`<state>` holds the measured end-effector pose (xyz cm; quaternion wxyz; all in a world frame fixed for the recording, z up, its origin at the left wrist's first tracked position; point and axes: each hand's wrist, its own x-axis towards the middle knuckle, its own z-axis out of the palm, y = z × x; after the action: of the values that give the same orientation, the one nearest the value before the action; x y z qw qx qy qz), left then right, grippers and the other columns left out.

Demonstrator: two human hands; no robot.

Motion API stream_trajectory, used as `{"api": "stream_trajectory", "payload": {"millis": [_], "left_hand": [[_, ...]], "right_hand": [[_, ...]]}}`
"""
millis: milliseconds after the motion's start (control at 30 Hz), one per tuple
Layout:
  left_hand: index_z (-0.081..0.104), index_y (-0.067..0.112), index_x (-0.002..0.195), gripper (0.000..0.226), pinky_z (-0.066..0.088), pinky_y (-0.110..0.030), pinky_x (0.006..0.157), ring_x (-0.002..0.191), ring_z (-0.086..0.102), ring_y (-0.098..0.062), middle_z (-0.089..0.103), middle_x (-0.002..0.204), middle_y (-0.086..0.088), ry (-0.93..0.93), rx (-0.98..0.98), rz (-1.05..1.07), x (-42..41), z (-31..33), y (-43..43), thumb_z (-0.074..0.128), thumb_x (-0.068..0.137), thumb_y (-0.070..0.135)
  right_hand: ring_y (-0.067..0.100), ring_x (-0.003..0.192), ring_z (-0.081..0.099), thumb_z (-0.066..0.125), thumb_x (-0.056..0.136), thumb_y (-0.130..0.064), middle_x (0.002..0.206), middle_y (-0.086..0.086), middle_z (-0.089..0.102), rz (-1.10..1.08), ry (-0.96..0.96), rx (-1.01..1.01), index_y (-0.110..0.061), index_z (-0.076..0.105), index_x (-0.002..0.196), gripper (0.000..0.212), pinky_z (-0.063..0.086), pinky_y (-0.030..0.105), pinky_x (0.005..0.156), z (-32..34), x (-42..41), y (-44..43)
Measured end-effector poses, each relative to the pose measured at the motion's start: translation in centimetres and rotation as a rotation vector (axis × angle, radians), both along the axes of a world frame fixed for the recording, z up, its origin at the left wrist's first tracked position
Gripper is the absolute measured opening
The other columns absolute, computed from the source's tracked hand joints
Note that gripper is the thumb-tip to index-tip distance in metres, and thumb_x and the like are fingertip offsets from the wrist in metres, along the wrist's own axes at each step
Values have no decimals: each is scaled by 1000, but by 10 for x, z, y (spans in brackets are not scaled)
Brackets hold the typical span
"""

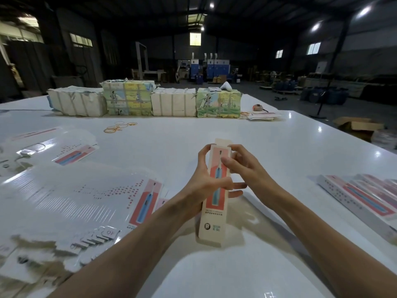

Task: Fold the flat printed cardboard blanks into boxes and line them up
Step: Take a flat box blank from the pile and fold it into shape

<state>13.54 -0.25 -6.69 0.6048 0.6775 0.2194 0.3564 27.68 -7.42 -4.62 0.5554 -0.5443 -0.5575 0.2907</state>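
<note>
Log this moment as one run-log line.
step: folding box | left hand: grips middle | right hand: pinches far end | finished boxes: right side | flat blanks: left side

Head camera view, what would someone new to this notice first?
A long, narrow printed box stands out at centre, gripped by the left hand while the right hand pinches its far end. On the left, flat blanks fan across the table, finished boxes lie in a row on the right, and strapped bundles line the far edge.

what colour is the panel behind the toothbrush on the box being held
Coral red, printed on a cream box; the head view shows it best.
</note>
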Motion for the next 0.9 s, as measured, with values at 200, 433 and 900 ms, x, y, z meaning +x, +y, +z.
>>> {"api": "stream_trajectory", "payload": {"millis": [200,433,900], "left_hand": [[29,72,115,99,63,-29,62,88,77,-9,57,118,-6,22,-74,-7,3,-5,3,85,76,1],[25,70,125,98,61,-23,64,94,73,3,57,119,6,126,-24,-66,2,-9,2,89,76,15],[19,66,135,101,62,-25,63,90,75,-2,68,102,21,178,-8,-133,-1,-10,6,85,81,12]], "right_hand": [[20,103,76,53,106,-47,106,-4,76,-47,43,16,-28,61,127,29,64,32,86,-7,3,5],[26,96,78,56,108,-30,97,-2,80,-215,167,51,-23,64,128,22,64,32,76,-7,15,9],[34,101,76,57,107,-22,98,6,76,-175,263,112,-3,68,110,22,64,47,84,10,12,-3]]}}
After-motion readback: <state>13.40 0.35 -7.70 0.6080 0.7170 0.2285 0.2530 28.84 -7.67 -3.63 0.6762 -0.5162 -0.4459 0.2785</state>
